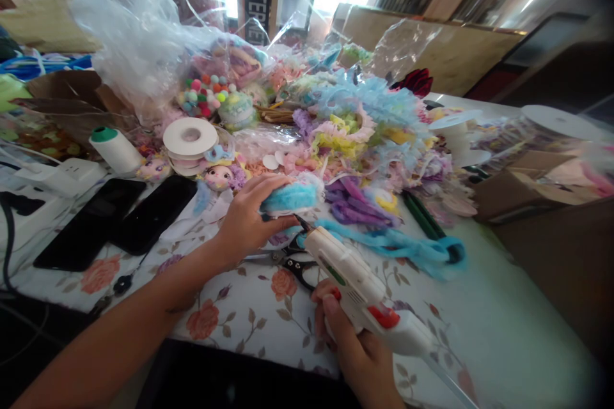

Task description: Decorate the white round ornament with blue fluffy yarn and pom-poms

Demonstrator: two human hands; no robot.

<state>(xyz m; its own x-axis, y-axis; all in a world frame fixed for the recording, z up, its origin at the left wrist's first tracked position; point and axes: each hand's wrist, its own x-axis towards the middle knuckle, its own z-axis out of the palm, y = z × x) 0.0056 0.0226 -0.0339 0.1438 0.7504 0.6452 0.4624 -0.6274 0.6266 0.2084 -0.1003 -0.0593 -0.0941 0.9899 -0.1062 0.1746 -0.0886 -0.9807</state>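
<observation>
My left hand is closed around a small round piece wrapped in fluffy light-blue trim, with white lace at its edge. In my right hand is a white hot glue gun with a red trigger, fingers wrapped round its handle. Its dark nozzle points up and left, close to the underside of the blue piece; whether they touch I cannot tell. A loose blue fluffy strip trails to the right behind the gun. Black-handled scissors lie under my hands, partly hidden.
Two black phones and a white power strip lie on the left. Ribbon spool, thread cone, pompoms and heaped ruffled trims fill the back. A cardboard box stands at right on the floral tablecloth.
</observation>
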